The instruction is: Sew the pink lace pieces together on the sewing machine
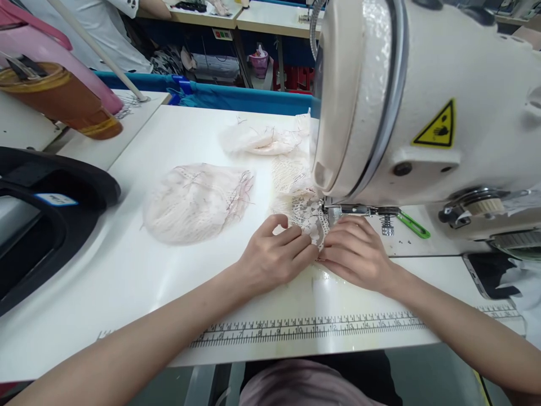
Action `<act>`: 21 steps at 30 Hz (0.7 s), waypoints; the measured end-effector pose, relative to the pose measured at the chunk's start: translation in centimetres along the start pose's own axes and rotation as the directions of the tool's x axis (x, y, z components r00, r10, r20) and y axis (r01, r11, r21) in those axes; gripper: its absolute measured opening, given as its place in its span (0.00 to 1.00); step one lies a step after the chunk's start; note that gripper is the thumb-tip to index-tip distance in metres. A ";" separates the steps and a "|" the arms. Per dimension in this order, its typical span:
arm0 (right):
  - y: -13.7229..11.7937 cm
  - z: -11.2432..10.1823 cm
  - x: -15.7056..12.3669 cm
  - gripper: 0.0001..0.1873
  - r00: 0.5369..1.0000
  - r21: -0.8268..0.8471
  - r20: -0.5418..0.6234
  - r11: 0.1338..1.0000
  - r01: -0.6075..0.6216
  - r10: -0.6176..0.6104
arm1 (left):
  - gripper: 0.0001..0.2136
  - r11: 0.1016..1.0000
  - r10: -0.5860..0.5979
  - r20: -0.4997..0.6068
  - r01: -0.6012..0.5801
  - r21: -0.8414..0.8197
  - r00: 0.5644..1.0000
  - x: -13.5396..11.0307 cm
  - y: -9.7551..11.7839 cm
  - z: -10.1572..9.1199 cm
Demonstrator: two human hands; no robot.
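Observation:
A strip of pale lace (pixel 302 208) runs under the presser foot (pixel 333 213) of a cream sewing machine (pixel 422 101). My left hand (pixel 274 256) and my right hand (pixel 357 251) meet just in front of the needle, fingers pressed together and pinching the near end of the lace. A rounded pile of pale lace pieces (pixel 196 200) lies to the left of my left hand. Another crumpled lace piece (pixel 264 141) lies further back.
The white table (pixel 127 270) has a printed ruler (pixel 308 328) along its front edge. A black bin (pixel 46 214) sits at the left, a pink and brown bottle (pixel 63 84) behind it. Green-handled snips (pixel 412 224) lie under the machine arm. A phone (pixel 486 273) lies at the right.

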State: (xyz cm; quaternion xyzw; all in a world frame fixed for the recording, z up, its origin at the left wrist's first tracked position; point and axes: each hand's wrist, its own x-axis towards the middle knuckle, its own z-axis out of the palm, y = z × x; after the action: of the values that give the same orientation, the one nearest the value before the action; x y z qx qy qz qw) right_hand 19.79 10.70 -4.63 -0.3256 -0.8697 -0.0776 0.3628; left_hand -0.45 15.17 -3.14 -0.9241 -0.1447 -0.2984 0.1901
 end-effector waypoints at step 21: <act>-0.3 -0.2 0.2 0.06 0.994 -0.044 0.102 0.998 0.054 -0.050 | 0.25 0.965 -0.036 0.420 0.141 -0.221 0.907 -1.1 -1.0 1.7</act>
State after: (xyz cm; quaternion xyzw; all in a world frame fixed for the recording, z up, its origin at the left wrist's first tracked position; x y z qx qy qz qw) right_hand 19.65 10.49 -4.35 -0.3148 -0.8931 -0.0905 0.3085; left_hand -0.82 16.63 -4.79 -0.9748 -0.1855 -0.1208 0.0256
